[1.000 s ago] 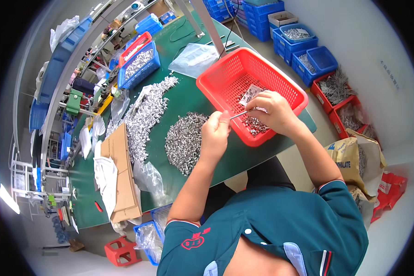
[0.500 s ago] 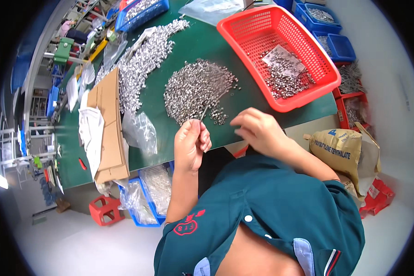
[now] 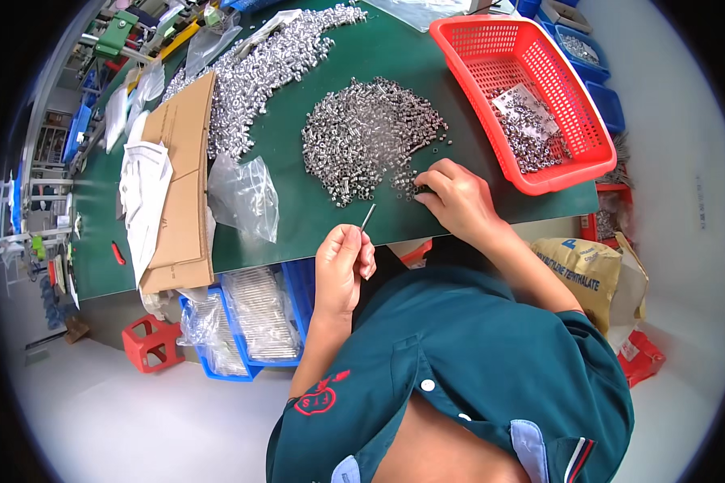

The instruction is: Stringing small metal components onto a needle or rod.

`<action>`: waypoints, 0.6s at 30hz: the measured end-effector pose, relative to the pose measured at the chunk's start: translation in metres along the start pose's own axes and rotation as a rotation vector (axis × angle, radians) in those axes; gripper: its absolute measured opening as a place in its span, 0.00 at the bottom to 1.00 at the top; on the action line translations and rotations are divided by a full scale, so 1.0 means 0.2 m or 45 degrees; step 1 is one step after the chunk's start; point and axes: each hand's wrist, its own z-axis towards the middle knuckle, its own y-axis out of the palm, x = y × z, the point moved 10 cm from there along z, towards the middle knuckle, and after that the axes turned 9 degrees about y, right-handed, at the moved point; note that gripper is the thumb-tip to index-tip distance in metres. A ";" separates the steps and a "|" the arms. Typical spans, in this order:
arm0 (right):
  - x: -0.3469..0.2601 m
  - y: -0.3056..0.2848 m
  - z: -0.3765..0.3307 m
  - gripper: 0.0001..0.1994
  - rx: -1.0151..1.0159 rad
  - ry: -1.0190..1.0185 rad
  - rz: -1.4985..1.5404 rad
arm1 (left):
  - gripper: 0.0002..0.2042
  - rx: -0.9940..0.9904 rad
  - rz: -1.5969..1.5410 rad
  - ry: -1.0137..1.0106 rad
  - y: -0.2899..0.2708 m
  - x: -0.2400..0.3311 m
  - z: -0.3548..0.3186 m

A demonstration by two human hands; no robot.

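My left hand [image 3: 345, 270] is closed around a thin metal rod [image 3: 368, 216] that points up and away from its fist, just off the table's near edge. At the near right side of a pile of small silvery metal rings [image 3: 362, 141], my right hand [image 3: 457, 197] reaches down with thumb and fingertips drawn together. Its fingertips touch the loose rings there; whether one is pinched between them I cannot make out. A red perforated basket [image 3: 532, 181] with more small metal parts [image 3: 532, 149] and a pale slip inside stands to the right.
A long heap of shiny metal parts [image 3: 258, 80] lies at the back left of the green table [image 3: 290, 229]. Nearby are a clear plastic bag [image 3: 246, 197] and folded cardboard [image 3: 181, 193]. Below the edge sit blue bins [image 3: 250, 366]; a yellow sack [image 3: 576, 270] stands at right.
My right hand has come down onto the loose rings, its fingers drawing together. My left hand and the rod have moved back from the pile. The whole view has shifted.
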 end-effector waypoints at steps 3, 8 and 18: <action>0.00 0.00 0.01 0.08 0.006 0.000 -0.011 | 0.10 -0.002 -0.004 -0.002 -0.01 0.00 0.00; 0.02 0.00 0.00 0.07 -0.042 -0.005 0.023 | 0.10 0.002 -0.013 -0.004 -0.02 -0.01 0.01; 0.01 0.00 0.01 0.08 -0.053 0.010 0.007 | 0.09 -0.015 0.002 -0.030 0.00 -0.05 0.02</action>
